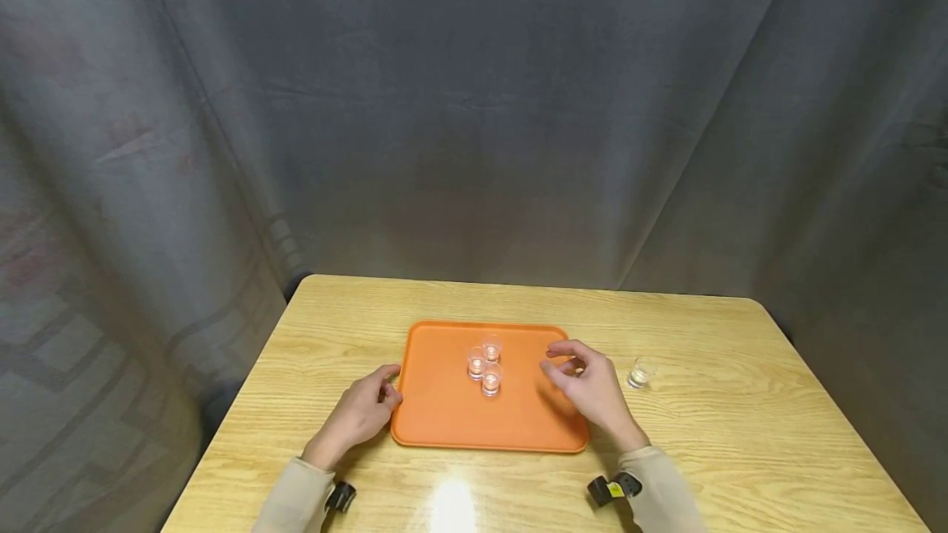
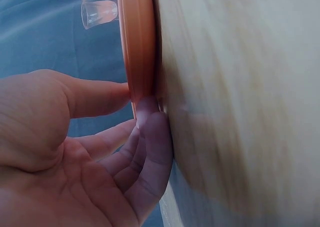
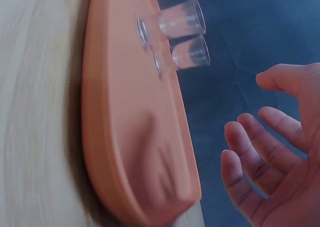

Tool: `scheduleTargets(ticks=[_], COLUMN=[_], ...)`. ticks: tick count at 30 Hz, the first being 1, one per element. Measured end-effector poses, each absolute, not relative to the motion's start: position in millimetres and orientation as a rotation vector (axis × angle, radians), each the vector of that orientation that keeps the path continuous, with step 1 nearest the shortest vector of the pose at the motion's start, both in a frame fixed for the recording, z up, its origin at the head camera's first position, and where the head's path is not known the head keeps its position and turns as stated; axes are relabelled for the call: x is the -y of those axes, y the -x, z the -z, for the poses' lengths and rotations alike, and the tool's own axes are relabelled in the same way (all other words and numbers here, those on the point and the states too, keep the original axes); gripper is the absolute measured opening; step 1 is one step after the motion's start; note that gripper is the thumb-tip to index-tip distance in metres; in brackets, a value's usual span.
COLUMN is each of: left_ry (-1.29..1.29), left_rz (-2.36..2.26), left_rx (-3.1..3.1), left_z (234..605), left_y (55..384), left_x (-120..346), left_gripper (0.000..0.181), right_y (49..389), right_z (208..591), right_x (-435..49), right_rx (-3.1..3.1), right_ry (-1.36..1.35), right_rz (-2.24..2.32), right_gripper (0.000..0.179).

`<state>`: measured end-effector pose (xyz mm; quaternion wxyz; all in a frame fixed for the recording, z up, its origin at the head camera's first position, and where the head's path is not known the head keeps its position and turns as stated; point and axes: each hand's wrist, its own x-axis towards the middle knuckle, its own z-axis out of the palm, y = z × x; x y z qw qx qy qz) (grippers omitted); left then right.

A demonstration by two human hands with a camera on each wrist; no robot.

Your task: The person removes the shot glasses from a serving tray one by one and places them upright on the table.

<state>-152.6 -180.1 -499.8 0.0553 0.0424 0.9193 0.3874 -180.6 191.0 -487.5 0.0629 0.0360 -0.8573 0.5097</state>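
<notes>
Three small clear shot glasses stand close together on an orange tray (image 1: 444,418) in the head view. The nearest shot glass (image 1: 491,382) has the other two just behind it. My left hand (image 1: 363,408) pinches the tray's left edge. In the left wrist view the thumb (image 2: 97,96) lies against the rim, and the fingers (image 2: 157,142) curl round its outer, lower side. My right hand (image 1: 592,385) hovers over the right part of the tray, its fingers parted and holding nothing. A fourth shot glass (image 1: 640,373) stands on the table, right of that hand.
The tray lies on a light wood table (image 1: 741,434). Grey curtains (image 1: 474,146) hang behind the table and at both sides. A dark band with a small device (image 1: 615,488) is on the right wrist, and a similar device (image 1: 341,496) on the left.
</notes>
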Motion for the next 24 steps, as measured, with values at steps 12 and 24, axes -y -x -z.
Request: scheduleTargets(ticks=[12, 24], left_ry=[-0.126, -0.133], left_rz=[-1.188, -1.194], left_rx=[-2.789, -2.789], left_z=[499.6, 501.4], left_y=[152.8, 152.1], left_x=[179.1, 179.1], left_gripper=[0.044, 0.044], right_y=[179.1, 179.6], right_z=[487.4, 490.5], right_x=[-163.4, -144.8], right_rx=[2.634, 2.644], right_ry=[-0.168, -0.275], right_rz=[-1.566, -1.577], right_gripper=[0.028, 0.029])
